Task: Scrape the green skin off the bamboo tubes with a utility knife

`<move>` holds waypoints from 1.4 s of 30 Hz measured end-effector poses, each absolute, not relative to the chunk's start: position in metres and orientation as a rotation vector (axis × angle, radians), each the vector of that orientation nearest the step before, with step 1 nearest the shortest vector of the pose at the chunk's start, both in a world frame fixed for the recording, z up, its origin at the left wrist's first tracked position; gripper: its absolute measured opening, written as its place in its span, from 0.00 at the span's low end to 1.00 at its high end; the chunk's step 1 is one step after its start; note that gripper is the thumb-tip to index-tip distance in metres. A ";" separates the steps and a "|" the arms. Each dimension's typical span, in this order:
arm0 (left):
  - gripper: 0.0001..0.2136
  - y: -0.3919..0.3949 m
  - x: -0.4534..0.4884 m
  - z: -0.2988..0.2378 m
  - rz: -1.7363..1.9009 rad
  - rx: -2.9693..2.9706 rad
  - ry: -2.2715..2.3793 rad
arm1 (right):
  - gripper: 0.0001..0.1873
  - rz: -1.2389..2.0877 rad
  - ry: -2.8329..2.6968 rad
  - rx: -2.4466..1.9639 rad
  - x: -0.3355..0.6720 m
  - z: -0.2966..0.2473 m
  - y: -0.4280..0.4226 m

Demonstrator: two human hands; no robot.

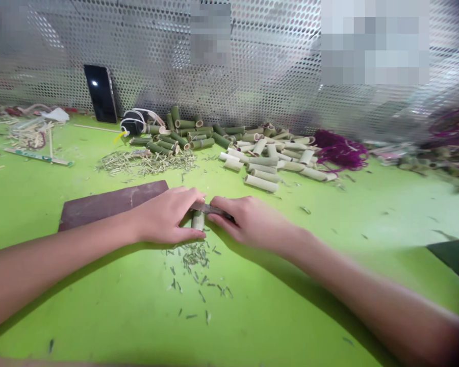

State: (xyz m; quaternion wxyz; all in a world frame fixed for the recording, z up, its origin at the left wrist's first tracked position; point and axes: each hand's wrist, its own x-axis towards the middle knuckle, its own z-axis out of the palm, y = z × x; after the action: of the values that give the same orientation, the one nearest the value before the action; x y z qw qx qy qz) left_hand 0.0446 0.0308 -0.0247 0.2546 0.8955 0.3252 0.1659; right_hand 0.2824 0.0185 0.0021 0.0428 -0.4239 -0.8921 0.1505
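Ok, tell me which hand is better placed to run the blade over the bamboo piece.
Probably the right hand: it grips the blade, which lies across the bamboo piece. The left hand seems occupied bracing that piece between thumb and fingers.

Under the hands (251, 218) and well out to either side of them spreads a flat, bright green table (290, 318), smooth and slightly glossy. Beyond the hands, along its far side, rises a silvery-grey wall of perforated metal (270, 76) — row upon row of small round holes, with faint darker bands running across. Blocky blurring hides parts of it, the largest patch high and to the right. Light falls unevenly: a pale glare whitens the tabletop right of the hands, while soft shadows darken the green nearer the viewer.
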 end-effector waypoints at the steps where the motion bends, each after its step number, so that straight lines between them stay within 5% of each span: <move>1: 0.28 0.031 0.045 -0.024 0.442 2.444 0.887 | 0.13 0.475 -2.731 -1.299 0.283 0.003 0.018; 9: 0.24 0.028 0.045 -0.022 0.371 2.419 0.886 | 0.18 0.741 -2.770 -1.195 0.296 0.005 0.017; 15: 0.32 0.026 0.045 -0.020 0.360 2.377 0.946 | 0.14 0.205 -2.753 -1.400 0.290 0.005 0.012; 20: 0.31 0.027 0.048 -0.021 0.397 2.408 0.889 | 0.13 0.124 -2.756 -1.377 0.277 0.005 0.007; 36: 0.28 0.030 0.044 -0.024 0.402 2.449 0.883 | 0.11 0.492 -2.736 -1.340 0.279 0.003 0.016; 42: 0.22 0.028 0.042 -0.024 0.352 2.440 0.923 | 0.18 0.707 -2.763 -1.234 0.292 0.003 0.010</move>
State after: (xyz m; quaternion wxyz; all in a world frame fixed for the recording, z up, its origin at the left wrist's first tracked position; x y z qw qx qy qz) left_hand 0.0424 0.0279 -0.0235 0.2517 0.8971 0.3394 0.1293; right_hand 0.2917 0.0098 0.0027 0.0170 -0.3969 -0.8890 0.2276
